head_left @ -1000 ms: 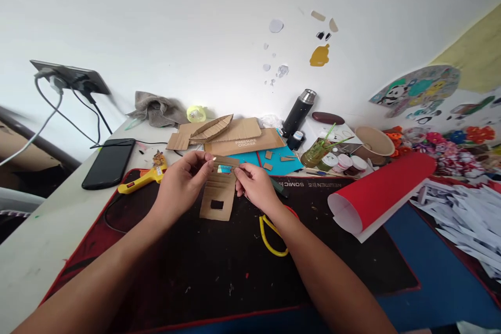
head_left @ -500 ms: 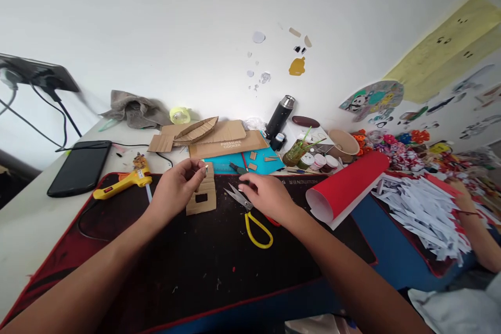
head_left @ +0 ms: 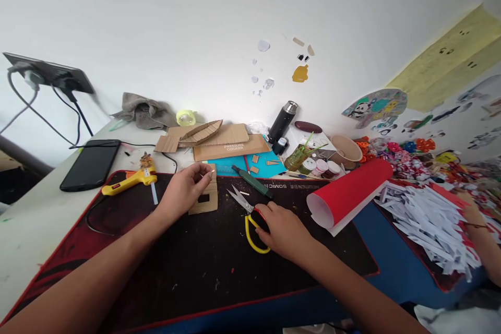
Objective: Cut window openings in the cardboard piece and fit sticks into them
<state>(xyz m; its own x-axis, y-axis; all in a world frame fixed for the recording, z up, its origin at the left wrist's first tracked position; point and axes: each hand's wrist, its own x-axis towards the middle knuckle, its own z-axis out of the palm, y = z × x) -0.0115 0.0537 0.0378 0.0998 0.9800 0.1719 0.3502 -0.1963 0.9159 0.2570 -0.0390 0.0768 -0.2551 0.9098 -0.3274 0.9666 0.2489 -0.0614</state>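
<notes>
My left hand [head_left: 183, 191] is closed in a pinch on a small thin strip [head_left: 207, 171], just above a flat cardboard piece with a dark rectangular window [head_left: 204, 199] lying on the black desk mat [head_left: 188, 266]. My right hand [head_left: 282, 230] lies over the handles of the yellow and red scissors [head_left: 250, 219], fingers curled onto them. The scissor blades stand apart and point towards the cardboard piece.
A yellow glue gun [head_left: 131, 180] and black phone [head_left: 91, 164] lie at the left. A green-handled knife [head_left: 252, 181], cardboard sheets [head_left: 229, 141], black flask [head_left: 282, 121] and paper cup [head_left: 345, 150] sit behind. A red paper roll [head_left: 348, 193], white paper strips [head_left: 426, 214] and another person's hand [head_left: 473, 214] are at the right.
My right hand let go of the small piece, swung right and came down on the scissors' handles. The left hand kept its pinch; the windowed cardboard now lies on the mat.
</notes>
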